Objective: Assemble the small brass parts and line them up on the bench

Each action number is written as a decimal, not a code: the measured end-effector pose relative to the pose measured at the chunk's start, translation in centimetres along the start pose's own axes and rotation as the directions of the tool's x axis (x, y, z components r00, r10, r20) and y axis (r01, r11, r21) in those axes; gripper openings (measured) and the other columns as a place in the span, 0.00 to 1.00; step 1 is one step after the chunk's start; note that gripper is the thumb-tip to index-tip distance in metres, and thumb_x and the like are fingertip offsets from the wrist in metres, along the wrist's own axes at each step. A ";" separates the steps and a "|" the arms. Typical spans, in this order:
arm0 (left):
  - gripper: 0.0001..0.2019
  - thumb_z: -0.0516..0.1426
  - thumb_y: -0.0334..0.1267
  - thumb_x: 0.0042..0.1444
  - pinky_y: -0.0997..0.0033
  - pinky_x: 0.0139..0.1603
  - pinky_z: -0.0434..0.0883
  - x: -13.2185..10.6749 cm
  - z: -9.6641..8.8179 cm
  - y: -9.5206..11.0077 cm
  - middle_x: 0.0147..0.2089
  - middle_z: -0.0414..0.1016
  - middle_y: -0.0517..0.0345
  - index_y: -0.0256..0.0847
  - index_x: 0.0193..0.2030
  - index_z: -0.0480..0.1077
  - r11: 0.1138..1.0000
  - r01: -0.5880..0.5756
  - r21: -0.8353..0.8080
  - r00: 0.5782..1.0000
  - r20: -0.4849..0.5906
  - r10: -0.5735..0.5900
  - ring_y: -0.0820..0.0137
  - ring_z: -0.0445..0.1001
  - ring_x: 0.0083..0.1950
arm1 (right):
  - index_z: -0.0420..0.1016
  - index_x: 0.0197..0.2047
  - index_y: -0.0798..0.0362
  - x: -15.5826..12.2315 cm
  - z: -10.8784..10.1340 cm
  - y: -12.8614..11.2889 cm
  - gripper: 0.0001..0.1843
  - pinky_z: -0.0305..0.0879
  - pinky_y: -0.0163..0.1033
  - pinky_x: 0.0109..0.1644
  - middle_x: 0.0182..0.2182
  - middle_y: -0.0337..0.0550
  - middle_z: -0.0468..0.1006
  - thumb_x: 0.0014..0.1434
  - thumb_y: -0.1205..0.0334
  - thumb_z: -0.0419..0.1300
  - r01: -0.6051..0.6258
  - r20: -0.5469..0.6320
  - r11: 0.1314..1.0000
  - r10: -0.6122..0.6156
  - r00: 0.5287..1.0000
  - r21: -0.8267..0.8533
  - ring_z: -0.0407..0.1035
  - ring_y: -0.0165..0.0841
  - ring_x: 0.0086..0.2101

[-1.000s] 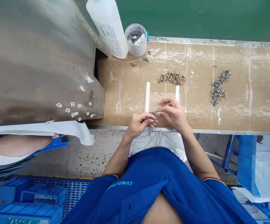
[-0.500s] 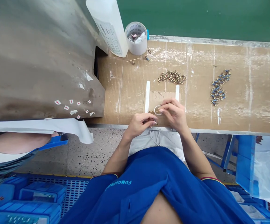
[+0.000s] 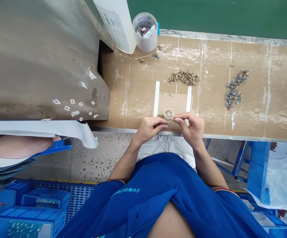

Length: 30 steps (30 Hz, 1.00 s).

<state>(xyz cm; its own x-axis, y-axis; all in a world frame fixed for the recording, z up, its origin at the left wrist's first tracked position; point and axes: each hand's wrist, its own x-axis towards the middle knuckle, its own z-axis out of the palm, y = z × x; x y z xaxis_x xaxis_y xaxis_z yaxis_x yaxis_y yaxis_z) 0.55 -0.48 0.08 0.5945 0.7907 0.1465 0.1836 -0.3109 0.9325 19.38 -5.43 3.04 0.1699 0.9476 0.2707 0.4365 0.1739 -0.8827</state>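
Observation:
My left hand (image 3: 148, 129) is closed in a pinch at the front edge of the table, on a tiny metal-looking piece (image 3: 167, 126) mostly hidden by the fingertips. Between the thumb and forefinger of my right hand (image 3: 193, 128) is a thin wooden toothpick (image 3: 170, 121), its tip pointing left at the small piece. Just beyond the fingers sits a small round clear dish (image 3: 168, 113) with a whitish smear inside. It rests on a cardboard pad (image 3: 174, 100) flanked by two white strips.
A heap of small brass-coloured parts (image 3: 184, 77) lies behind the pad; a pile of blue-and-brass parts (image 3: 234, 89) is farther right. At the back left stand a white bottle (image 3: 116, 28) and a tape roll (image 3: 145, 43) holding scraps. Another person's arm (image 3: 19, 147) shows at left.
My right hand has drawn the toothpick from the round dish towards me, up to the piece in my left hand. My left hand has barely moved, and the view has shifted slightly.

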 end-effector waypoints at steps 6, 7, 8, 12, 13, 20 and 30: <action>0.09 0.61 0.39 0.65 0.77 0.30 0.70 -0.1 0.0 0.0 0.32 0.82 0.55 0.36 0.39 0.79 1.000 -0.012 0.017 1.000 -0.003 0.012 0.76 0.74 0.26 | 0.81 0.34 0.48 -0.3 0.3 0.2 0.10 0.73 0.38 0.34 0.31 0.40 0.86 0.66 0.56 0.63 0.008 0.019 0.999 -0.007 1.000 -0.042 0.78 0.32 0.29; 0.09 0.61 0.40 0.65 0.77 0.29 0.69 -0.1 0.0 0.0 0.32 0.82 0.55 0.36 0.39 0.79 1.000 -0.014 0.016 1.000 -0.004 0.014 0.76 0.74 0.26 | 0.81 0.34 0.48 -0.3 0.3 0.2 0.10 0.73 0.38 0.35 0.31 0.40 0.86 0.66 0.57 0.63 0.013 0.022 0.999 -0.012 1.000 -0.041 0.78 0.32 0.29; 0.10 0.61 0.40 0.65 0.77 0.29 0.69 -0.1 0.0 0.0 0.32 0.82 0.56 0.36 0.39 0.79 1.000 -0.015 0.016 1.000 -0.003 0.015 0.76 0.73 0.26 | 0.81 0.34 0.48 -0.3 0.3 0.2 0.09 0.74 0.38 0.35 0.32 0.40 0.86 0.66 0.58 0.63 0.016 0.026 0.999 -0.015 1.000 -0.041 0.79 0.32 0.29; 0.11 0.61 0.41 0.65 0.78 0.28 0.68 0.0 0.1 0.0 0.30 0.80 0.57 0.36 0.38 0.79 1.000 -0.022 0.018 1.000 -0.002 0.022 0.76 0.72 0.25 | 0.81 0.34 0.48 -0.3 0.2 0.1 0.07 0.74 0.38 0.35 0.32 0.40 0.86 0.65 0.62 0.64 0.036 0.040 0.998 -0.034 0.999 -0.048 0.79 0.32 0.30; 0.11 0.61 0.41 0.65 0.78 0.28 0.68 0.0 0.0 0.0 0.30 0.80 0.57 0.36 0.38 0.79 1.000 -0.026 0.017 1.000 -0.003 0.026 0.76 0.72 0.25 | 0.81 0.34 0.48 -0.3 0.2 0.1 0.07 0.74 0.37 0.35 0.31 0.39 0.86 0.65 0.62 0.64 0.048 0.043 0.998 -0.046 0.998 -0.048 0.79 0.32 0.30; 0.10 0.60 0.40 0.66 0.77 0.29 0.70 -0.1 -0.1 0.2 0.32 0.81 0.56 0.36 0.40 0.79 1.000 0.002 -0.008 1.000 0.014 -0.002 0.76 0.74 0.27 | 0.79 0.36 0.48 -0.4 0.1 -0.1 0.06 0.74 0.37 0.36 0.31 0.38 0.85 0.65 0.66 0.63 0.154 0.058 0.985 -0.149 0.987 -0.081 0.80 0.32 0.32; 0.09 0.60 0.38 0.66 0.78 0.29 0.69 0.0 -0.1 0.4 0.32 0.81 0.56 0.36 0.39 0.79 1.000 0.018 -0.006 0.999 0.027 -0.018 0.76 0.73 0.26 | 0.78 0.36 0.48 -0.1 0.0 -0.4 0.07 0.74 0.36 0.37 0.30 0.37 0.84 0.66 0.67 0.61 0.223 0.103 0.971 -0.214 0.971 -0.087 0.80 0.31 0.32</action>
<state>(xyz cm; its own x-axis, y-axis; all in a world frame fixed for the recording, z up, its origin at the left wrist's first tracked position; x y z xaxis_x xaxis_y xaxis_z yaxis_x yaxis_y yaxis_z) 0.56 -0.54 0.46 0.6122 0.7814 0.1208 0.1899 -0.2936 0.9369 19.19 -5.63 3.42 -0.0196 0.9110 0.4120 0.5384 0.3569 -0.7634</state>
